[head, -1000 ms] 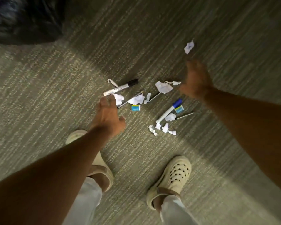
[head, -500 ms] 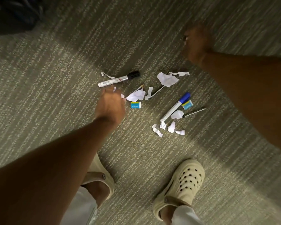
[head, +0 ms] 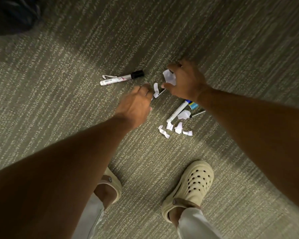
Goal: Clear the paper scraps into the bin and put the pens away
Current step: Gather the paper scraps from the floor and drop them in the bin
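Note:
My right hand (head: 185, 81) reaches down over a large white paper scrap (head: 169, 77), with thumb and fingers spread on either side of it. My left hand (head: 136, 104) is blurred, palm down, with fingers curled over the spot just left of a paper strip (head: 156, 89); what lies under it is hidden. A black-capped marker (head: 122, 78) lies to the left on the carpet. A blue-capped marker (head: 178, 111) lies below my right wrist, with a cluster of small scraps (head: 178, 129) at its near end. A thin pen (head: 198, 113) pokes out beside it.
A dark bag-like shape (head: 12, 12) fills the top left corner. A small blue box (head: 193, 106) lies by the blue marker. My feet, in cream clogs (head: 192, 183), stand on the grey carpet just below the mess. A thin paper strip (head: 107, 76) lies by the black marker.
My right hand came back from the far scrap to the large scrap near the middle; that far scrap is out of sight. My left hand slid right over the central scraps.

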Demonstrator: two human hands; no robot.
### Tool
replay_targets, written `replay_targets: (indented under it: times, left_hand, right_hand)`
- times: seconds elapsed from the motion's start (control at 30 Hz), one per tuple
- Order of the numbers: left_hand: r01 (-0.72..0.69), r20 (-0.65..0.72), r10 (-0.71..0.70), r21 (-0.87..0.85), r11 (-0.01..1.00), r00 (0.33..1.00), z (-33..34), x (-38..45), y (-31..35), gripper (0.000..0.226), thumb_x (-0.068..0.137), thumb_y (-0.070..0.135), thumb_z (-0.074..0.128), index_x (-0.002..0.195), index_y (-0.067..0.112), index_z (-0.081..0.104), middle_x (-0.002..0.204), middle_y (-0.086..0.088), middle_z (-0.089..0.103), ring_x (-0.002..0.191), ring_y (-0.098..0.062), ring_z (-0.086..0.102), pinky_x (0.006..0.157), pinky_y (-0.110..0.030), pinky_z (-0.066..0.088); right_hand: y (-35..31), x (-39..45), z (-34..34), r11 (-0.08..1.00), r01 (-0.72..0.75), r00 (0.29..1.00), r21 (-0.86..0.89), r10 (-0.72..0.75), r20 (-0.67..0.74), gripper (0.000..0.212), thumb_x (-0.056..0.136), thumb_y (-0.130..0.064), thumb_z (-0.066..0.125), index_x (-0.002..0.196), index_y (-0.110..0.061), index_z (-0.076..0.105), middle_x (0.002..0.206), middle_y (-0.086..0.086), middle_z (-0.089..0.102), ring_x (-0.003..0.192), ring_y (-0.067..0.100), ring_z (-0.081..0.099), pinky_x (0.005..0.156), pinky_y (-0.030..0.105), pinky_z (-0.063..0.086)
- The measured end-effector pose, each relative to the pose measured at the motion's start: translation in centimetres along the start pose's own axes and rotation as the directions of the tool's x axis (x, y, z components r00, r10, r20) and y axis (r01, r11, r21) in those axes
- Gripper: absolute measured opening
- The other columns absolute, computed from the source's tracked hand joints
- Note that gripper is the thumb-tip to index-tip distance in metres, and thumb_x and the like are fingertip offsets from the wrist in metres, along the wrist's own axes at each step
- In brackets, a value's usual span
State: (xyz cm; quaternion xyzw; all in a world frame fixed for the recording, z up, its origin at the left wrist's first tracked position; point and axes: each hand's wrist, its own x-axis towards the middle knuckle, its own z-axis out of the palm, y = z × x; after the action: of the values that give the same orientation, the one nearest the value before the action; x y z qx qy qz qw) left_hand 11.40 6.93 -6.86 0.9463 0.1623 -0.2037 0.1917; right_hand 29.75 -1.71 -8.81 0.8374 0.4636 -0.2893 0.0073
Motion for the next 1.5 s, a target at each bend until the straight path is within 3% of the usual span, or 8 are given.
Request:
replay_targets:
  times: [0.13,0.43,0.6,0.77,0.87,1.0,1.17,1.5]
  left_hand:
    - [-0.034,0.044,0.030,0.086,0.996,0.999,0.7,1.2,1.1,0.058,0.093,0.013,0.058,0.145,0.010,0.031,0.147,-0.016,0.033,0.127,-0.030,0.042,0.100,-0.037,0.046]
    - [-0.089,0.129,0.069,0.151,0.984,0.989,0.7,2.2,1.8,0.075,0.084,0.003,0.064,0.148,0.013,0.025,0.149,-0.019,0.027,0.126,-0.033,0.038,0.094,-0.042,0.051]
    - [-0.062,0.129,0.043,0.142,0.988,0.991,0.2,2.3,1.7,0.032,0.085,0.005,0.065,0.116,0.006,0.060,0.127,-0.012,0.046,0.111,-0.023,0.047,0.089,-0.035,0.054]
    - [-0.070,0.111,0.062,0.065,0.995,0.992,-0.4,2.3,1.5,0.015,0.091,0.000,0.057,0.104,0.001,0.063,0.104,-0.013,0.055,0.095,-0.021,0.056,0.084,-0.031,0.055]
    - [-0.070,0.122,0.069,0.006,0.998,0.990,-0.7,2.2,1.2,0.015,0.094,-0.003,0.049,0.100,0.001,0.062,0.083,-0.009,0.050,0.077,-0.016,0.053,0.079,-0.024,0.051]
    - [-0.029,0.103,0.030,-0.010,1.000,0.994,-1.8,1.6,0.2,0.018,0.088,-0.007,0.053,0.102,0.002,0.062,0.084,-0.007,0.050,0.079,-0.017,0.051,0.077,-0.023,0.047]
    - [0.053,0.045,-0.056,0.052,0.997,0.997,-4.3,-0.1,-2.8,0.017,0.087,-0.005,0.055,0.103,-0.001,0.061,0.093,-0.017,0.060,0.091,-0.031,0.059,0.078,-0.040,0.052]
    - [0.122,-0.018,-0.120,0.223,0.967,0.993,-5.6,0.7,-8.0,0.017,0.083,-0.008,0.056,0.100,-0.002,0.055,0.077,-0.010,0.039,0.072,-0.024,0.039,0.062,-0.038,0.042]
  right_hand:
    - [-0.3,0.5,0.2,0.999,-0.038,0.997,-0.001,0.037,-0.066,0.024,0.091,-0.031,0.059,0.111,-0.019,0.063,0.122,0.019,0.050,0.109,0.034,0.051,0.089,0.041,0.049]
    - [3.8,-1.5,-0.7,0.997,0.023,0.999,-0.074,-0.027,-0.043,0.024,0.097,-0.015,0.050,0.111,-0.004,0.065,0.111,0.027,0.054,0.101,0.039,0.054,0.089,0.044,0.048]
    - [4.0,-2.2,-0.4,0.988,-0.008,0.999,-0.154,0.000,-0.047,0.018,0.094,-0.008,0.054,0.104,-0.002,0.068,0.103,0.026,0.059,0.093,0.041,0.059,0.077,0.043,0.051]
    - [4.0,-2.0,0.0,0.981,-0.024,0.999,-0.193,0.017,-0.036,0.013,0.090,-0.004,0.059,0.098,-0.002,0.068,0.096,0.023,0.063,0.089,0.038,0.062,0.069,0.040,0.052]
    - [4.1,-2.1,0.1,0.983,-0.027,0.999,-0.180,0.019,-0.045,0.012,0.087,-0.001,0.061,0.094,-0.004,0.070,0.093,0.021,0.064,0.085,0.037,0.063,0.068,0.036,0.051]
    - [3.9,-3.9,-0.1,0.998,-0.038,0.996,-0.057,0.033,-0.081,0.014,0.089,-0.009,0.057,0.092,-0.007,0.071,0.089,0.020,0.065,0.081,0.034,0.062,0.067,0.033,0.048]
    - [2.7,-9.8,0.7,0.984,-0.116,0.986,0.136,0.131,-0.103,0.017,0.092,-0.018,0.057,0.096,-0.010,0.071,0.092,0.014,0.066,0.080,0.025,0.062,0.071,0.033,0.054]
    - [-0.8,-13.2,6.3,0.992,-0.070,0.990,-0.105,0.082,0.116,0.042,0.087,-0.006,0.057,0.129,-0.007,0.049,0.134,0.019,0.047,0.124,0.026,0.044,0.099,0.033,0.045]
